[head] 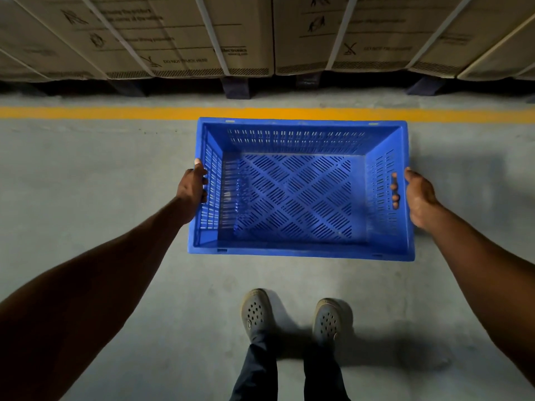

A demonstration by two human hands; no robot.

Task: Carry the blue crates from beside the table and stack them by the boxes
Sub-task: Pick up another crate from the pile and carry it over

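An empty blue slotted crate (301,250) hangs level in front of me, over the grey floor. My left hand (192,189) grips its left side wall, thumb over the rim. My right hand (419,198) holds the right side wall, with fingertips poking through the handle slot. The crate's far rim reaches the yellow floor line (101,112). Behind that line stand large strapped cardboard boxes (173,36) on dark pallet feet. No other blue crate is in sight, and no table.
My two feet in grey perforated clogs (257,314) stand on the concrete just behind the crate. Dark pallet blocks (236,86) sit under the boxes. Bare grey floor (86,183) spreads to the left and right of the crate.
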